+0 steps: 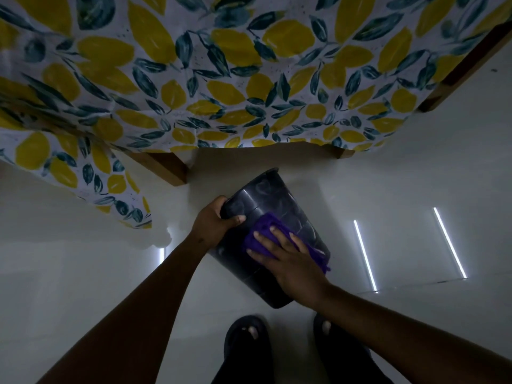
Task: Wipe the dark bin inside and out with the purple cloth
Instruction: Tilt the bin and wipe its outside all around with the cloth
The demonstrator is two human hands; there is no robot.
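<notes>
Dark bin [257, 206]: held off the floor in front of you, tipped over, just below the near edge of the table; its glossy outer wall faces the camera
Long axis: runs from the upper left of the view down toward your feet; one end points up and away toward the table, the other toward you. Which end is the mouth you cannot tell from this view
Purple cloth [266, 231]: spread on the upper outer wall, about midway along the bin's length
Right hand [288, 256]: fingers spread flat, palm pressing the cloth against the wall; it grips nothing
Left hand [219, 220]: curled round the bin's left side, thumb on the outer wall; this one hand seems to carry the bin
Step in hand: outer wall under way, judged from the cloth's place; the interior cannot be seen
Risk 1: the wall looks slick, so a hard push from your right hand could twist the bin out of your one-handed hold
Risk 2: a loose tail of cloth hangs at the right; it may bunch up or slip from under your flat palm
Risk 3: the far end sits near the tablecloth [221, 79] hem and could snag it
Floor [415, 189]: pale, reflective; your sandalled feet [246, 342] stand directly beneath
</notes>
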